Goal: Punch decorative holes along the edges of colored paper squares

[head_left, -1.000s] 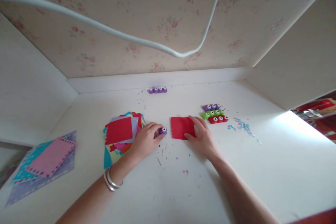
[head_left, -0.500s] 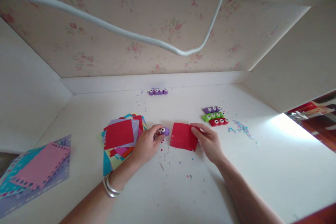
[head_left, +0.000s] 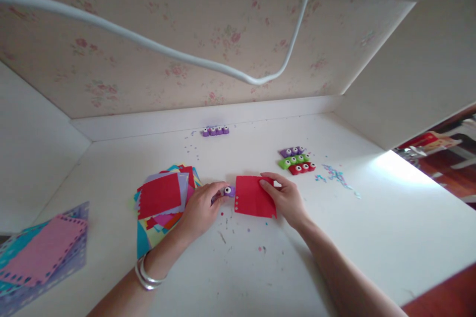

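A small purple punch [head_left: 229,191] with a round white top is gripped between the thumb and fingers of my left hand [head_left: 203,210]. Its front touches or nearly touches the left edge of a red paper square [head_left: 254,196], where a short column of small holes shows. The right side of that square is pinched by my right hand [head_left: 287,200], thumb on top. Left of my left hand lies a pile of coloured sheets, with a red sheet [head_left: 159,195] on top.
Four purple punches [head_left: 215,131] stand near the back wall. Rows of purple, green [head_left: 294,161] and red punches sit at the right, beside scattered paper bits [head_left: 336,176]. Hole-edged pink [head_left: 44,250], blue and purple sheets lie far left. A white cable [head_left: 167,50] hangs in front.
The whole view has shifted slightly, moving the scene leftward. The punch is now at the red square's left edge, the gap between them closed, and one more hole seems visible there.
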### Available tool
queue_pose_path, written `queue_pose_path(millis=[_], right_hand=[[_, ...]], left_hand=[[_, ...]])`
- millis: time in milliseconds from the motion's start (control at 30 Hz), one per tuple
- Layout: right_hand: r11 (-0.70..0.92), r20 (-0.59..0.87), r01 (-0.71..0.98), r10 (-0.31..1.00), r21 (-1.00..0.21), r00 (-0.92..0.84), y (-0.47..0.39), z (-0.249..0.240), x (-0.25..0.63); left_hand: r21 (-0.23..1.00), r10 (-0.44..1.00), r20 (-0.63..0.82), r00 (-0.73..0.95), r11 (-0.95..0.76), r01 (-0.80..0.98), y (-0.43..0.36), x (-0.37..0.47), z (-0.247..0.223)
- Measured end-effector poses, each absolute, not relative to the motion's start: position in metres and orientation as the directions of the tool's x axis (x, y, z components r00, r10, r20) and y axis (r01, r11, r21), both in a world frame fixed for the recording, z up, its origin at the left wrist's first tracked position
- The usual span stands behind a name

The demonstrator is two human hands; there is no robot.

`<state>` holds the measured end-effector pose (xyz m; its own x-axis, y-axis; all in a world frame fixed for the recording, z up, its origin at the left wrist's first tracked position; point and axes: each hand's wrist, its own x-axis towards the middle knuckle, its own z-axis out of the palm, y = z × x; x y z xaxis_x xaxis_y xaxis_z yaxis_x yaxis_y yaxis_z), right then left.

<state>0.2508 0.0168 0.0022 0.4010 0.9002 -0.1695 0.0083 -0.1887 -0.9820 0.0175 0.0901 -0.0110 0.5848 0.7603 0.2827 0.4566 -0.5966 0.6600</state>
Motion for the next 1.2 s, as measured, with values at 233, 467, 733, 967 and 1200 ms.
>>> queue_pose_path(millis=[233,467,733,967,1200], right_hand=[[-0.184,-0.149,0.046,0.896,-0.982,0.417,0.0174,-0.0006,0.253],[-0.16,-0.106,0.098,0.905,-0.982,0.413,0.0197,-0.0033,0.251],[-0.157,-0.062,0.201,0.909,-0.967,0.413,0.0212,-0.0087,0.2542],[-0.169,-0.096,0.157,0.914,-0.973,0.394,0.0212,-0.0083,0.2561],[-0.173,-0.107,0.133,0.911,-0.976,0.399,0.0211,-0.0049,0.2547]], left_hand=[[0.632,0.744,0.296,0.599,-0.623,0.461,0.0904,0.0164,-0.0107],[0.617,0.738,0.305,0.602,-0.635,0.465,0.0898,0.0176,-0.0095],[0.603,0.701,0.312,0.641,-0.668,0.436,0.0903,0.0176,-0.0099],[0.599,0.714,0.308,0.629,-0.659,0.455,0.0907,0.0176,-0.0115],[0.597,0.712,0.296,0.637,-0.659,0.458,0.0916,0.0169,-0.012]])
